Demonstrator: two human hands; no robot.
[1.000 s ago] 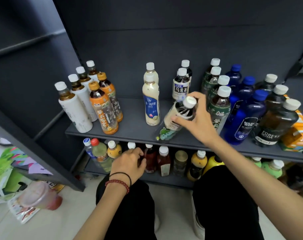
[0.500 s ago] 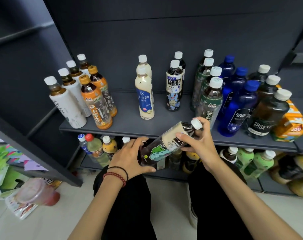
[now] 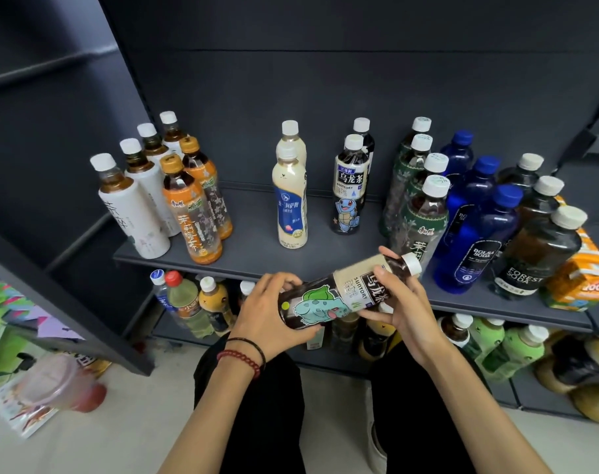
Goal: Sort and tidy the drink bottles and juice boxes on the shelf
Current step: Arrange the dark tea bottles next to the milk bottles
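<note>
Just near of the shelf [image 3: 250,244] edge, gripping one oolong tea bottle [image 3: 328,299] between both hands: left hand [image 3: 269,318] curled round the dark base, right hand [image 3: 405,313] wrapped about the label below the white cap. Held tilted, cap up and right, clear of the board. Farther back, standing upright: matching bottles [image 3: 350,186], cream bottles [image 3: 291,200] left of them, green-label bottles [image 3: 423,220] close behind the cap, blue bottles [image 3: 479,241] and a juice box [image 3: 580,278] at far right.
</note>
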